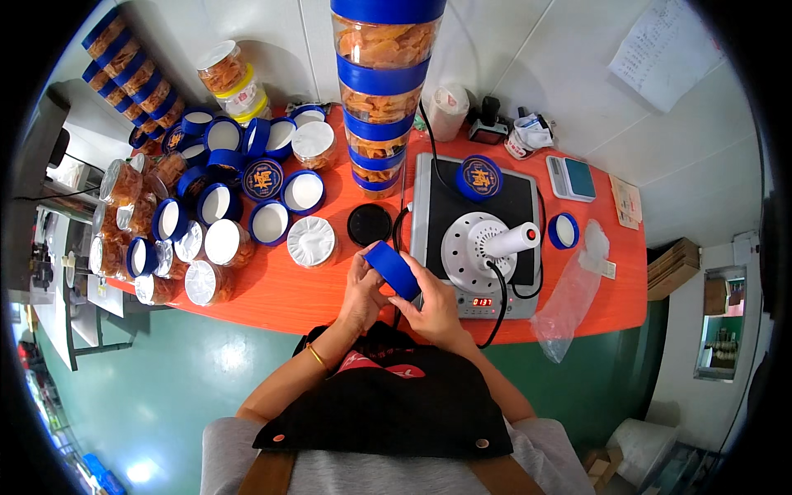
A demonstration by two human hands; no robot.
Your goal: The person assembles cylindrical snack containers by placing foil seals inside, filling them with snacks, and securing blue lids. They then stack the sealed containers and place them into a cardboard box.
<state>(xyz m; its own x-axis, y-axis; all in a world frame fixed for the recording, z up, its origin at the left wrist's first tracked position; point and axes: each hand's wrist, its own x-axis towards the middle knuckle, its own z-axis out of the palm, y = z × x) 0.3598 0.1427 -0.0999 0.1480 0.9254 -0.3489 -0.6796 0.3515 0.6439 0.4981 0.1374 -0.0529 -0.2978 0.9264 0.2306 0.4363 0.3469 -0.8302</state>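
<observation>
Both hands hold one blue jar lid on edge above the table's front: my left hand on its left side, my right hand on its right. Just right of them, a white handheld induction sealer with a red button rests on a grey machine base with a lit display. A blue-lidded jar stands on the same base, behind the sealer. Left of the hands is a foil-topped jar, and behind them lies a black round lid. A tall stack of blue-lidded jars rises farther back.
Many loose blue lids and foil-topped jars crowd the left side of the orange table. At right are a small scale, a blue lid and a plastic bag over the front edge. Black cables run around the machine.
</observation>
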